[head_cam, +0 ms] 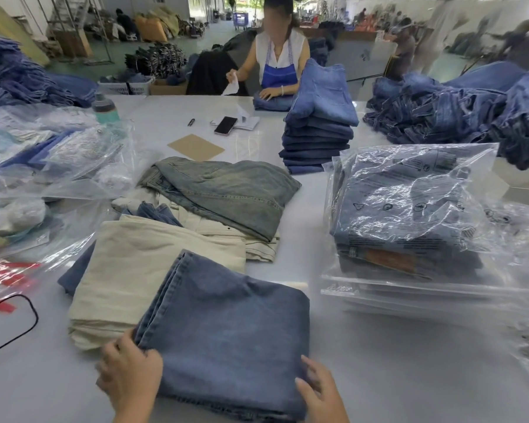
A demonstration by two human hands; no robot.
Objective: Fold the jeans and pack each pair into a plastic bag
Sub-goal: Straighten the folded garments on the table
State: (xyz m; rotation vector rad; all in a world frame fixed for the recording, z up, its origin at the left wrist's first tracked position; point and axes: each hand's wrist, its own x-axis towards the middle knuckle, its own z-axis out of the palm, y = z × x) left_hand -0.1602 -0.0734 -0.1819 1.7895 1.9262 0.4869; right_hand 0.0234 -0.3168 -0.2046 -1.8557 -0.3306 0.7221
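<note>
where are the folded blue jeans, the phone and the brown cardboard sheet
folded blue jeans (226,331): head view, middle of the top denim face.
phone (225,125): head view, centre of its dark screen.
brown cardboard sheet (196,147): head view, middle of the flat sheet.

two hands (131,369) (319,389) — one phone (225,125), one bottle (105,108), one cardboard sheet (196,147)

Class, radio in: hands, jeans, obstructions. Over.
Left hand grips folded blue denim jeans at the left edge; right hand holds the right corner. Jeans not bagged. Folded cream trousers underneath on the left.
</note>
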